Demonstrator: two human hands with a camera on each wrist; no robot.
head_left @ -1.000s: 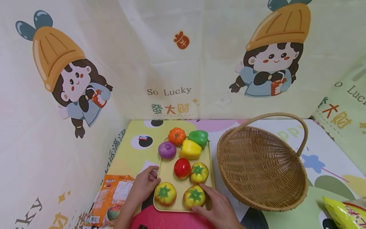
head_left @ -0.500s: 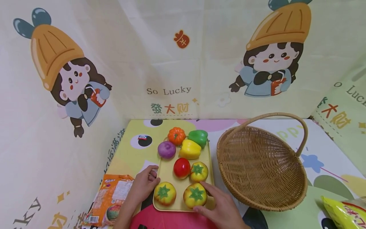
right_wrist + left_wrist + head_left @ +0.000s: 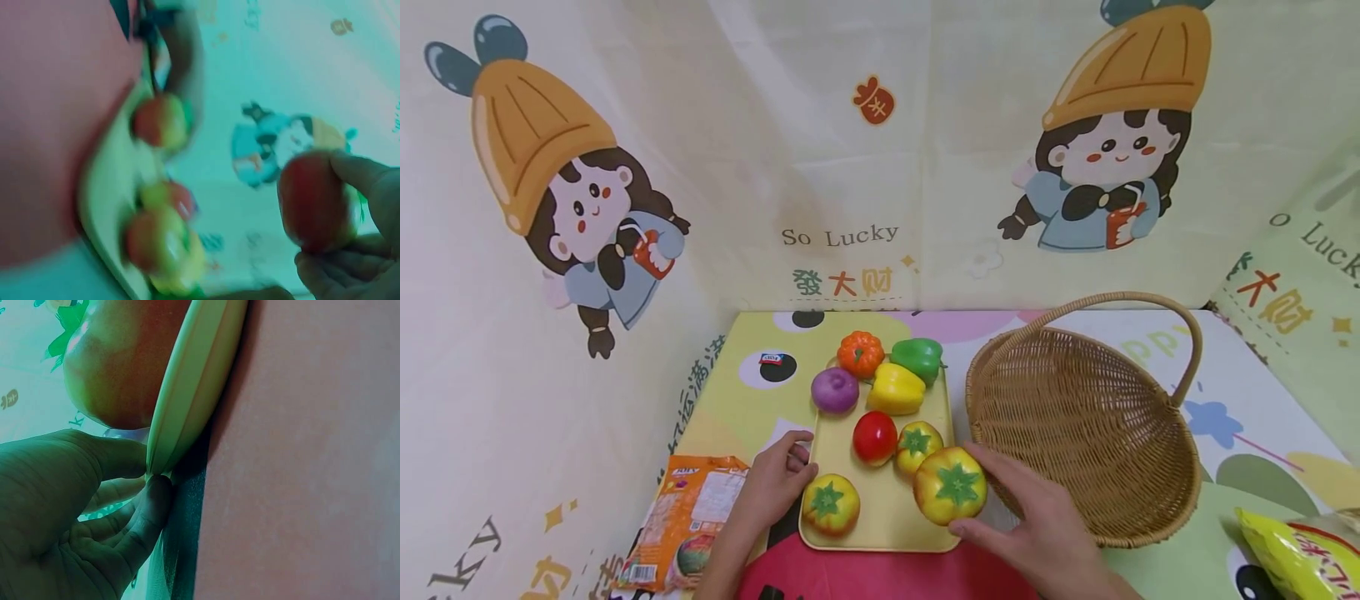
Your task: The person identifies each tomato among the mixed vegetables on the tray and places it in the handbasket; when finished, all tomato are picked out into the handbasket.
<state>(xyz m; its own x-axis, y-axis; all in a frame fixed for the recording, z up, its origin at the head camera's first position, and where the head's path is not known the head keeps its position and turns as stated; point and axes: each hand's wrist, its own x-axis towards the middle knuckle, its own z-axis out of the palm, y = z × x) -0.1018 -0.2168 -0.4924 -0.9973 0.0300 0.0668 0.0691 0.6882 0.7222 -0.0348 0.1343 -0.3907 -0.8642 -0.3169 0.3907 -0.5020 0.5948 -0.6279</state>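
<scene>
While pinching a starry-topped yellow-red tomato [image 3: 950, 486] between thumb and fingers of the right hand [image 3: 1047, 523], holding it up over the near right corner of the tray [image 3: 887, 527]. Gripping tray's left rim between thumb and fingertips with the left hand [image 3: 778, 477], presumably for steadying. Looks early, judging by layout: one piece up and not yet set down, seven left on tray.

Among those, on tray's right side, just behind the held piece and partly hidden: small yellow-red tomato [image 3: 917, 437]. At tray's middle: red round fruit [image 3: 875, 437], tomato or apple, can't tell which. In tray's near left corner: another starred tomato [image 3: 831, 504]. Toward tray's far end: purple onion [image 3: 835, 390], yellow bell pepper [image 3: 897, 388], green bell pepper [image 3: 917, 359], orange mini pumpkin [image 3: 861, 354].

Right of tray: wicker basket [image 3: 1075, 417], handle up, showing woven inside. Left of tray: orange snack packet [image 3: 688, 521]. Well right of tray: yellow packet [image 3: 1303, 554], cut off by frame edge.
</scene>
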